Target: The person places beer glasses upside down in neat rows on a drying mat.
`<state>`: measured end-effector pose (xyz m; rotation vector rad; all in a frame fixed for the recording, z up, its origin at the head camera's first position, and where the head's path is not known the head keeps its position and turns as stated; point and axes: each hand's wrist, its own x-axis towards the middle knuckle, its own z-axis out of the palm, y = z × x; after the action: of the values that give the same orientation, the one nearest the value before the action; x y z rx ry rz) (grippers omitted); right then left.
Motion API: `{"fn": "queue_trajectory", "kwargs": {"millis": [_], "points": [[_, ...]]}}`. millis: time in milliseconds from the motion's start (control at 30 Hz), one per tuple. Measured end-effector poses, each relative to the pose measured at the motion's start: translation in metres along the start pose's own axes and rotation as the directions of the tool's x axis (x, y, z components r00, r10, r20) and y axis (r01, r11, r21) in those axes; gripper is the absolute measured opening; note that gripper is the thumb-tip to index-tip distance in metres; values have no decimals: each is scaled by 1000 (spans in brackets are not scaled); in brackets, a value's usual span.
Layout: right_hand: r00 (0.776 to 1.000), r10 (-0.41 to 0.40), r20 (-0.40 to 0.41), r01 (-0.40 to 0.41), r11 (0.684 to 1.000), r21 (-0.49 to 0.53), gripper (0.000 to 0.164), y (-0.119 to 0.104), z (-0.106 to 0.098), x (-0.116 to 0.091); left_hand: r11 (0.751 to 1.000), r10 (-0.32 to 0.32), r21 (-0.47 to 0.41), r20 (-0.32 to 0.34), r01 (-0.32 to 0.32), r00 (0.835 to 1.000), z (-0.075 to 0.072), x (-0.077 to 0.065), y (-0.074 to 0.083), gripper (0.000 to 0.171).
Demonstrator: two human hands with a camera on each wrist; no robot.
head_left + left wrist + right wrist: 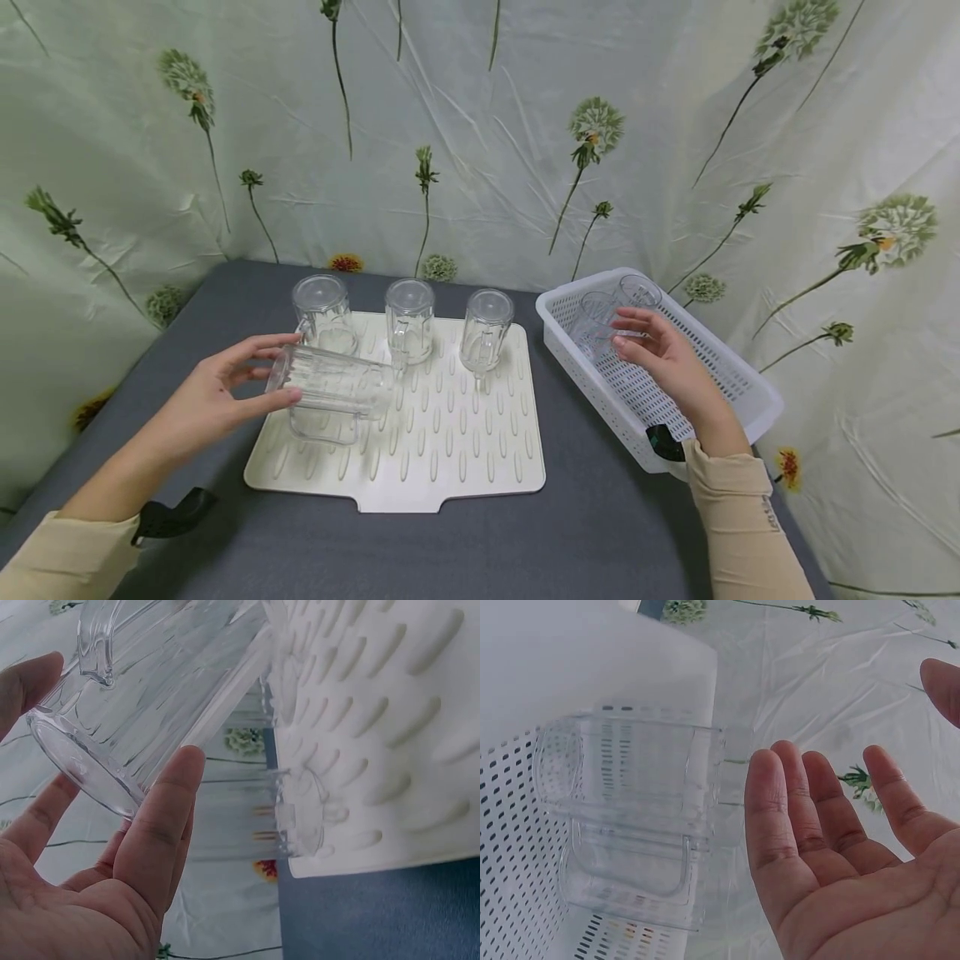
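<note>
Though plain, grey tabletop (525, 542) before flowered curtain (480, 108).

The left wrist view's upper edge crops the held mug (176, 682); the right hand (671, 367) partly hides the basket (600, 400).

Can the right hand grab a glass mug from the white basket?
Probably yes: the right hand is empty, close by the two glass mugs, and the basket is open on top.

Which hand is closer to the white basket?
The right. The right hand is over the basket; the left hand is away at the left side of the mat, holding a mug.
</note>
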<state>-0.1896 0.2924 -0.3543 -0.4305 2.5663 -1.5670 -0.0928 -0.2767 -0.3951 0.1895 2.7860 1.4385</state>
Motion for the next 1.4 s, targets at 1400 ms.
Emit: {"fn": "queue_trajectory", "kwargs": {"millis": [1400], "points": [[986, 168, 18, -158, 956, -249, 75, 1, -23, 41, 985, -11, 174, -44, 18, 999, -31, -13, -3, 74]]}}
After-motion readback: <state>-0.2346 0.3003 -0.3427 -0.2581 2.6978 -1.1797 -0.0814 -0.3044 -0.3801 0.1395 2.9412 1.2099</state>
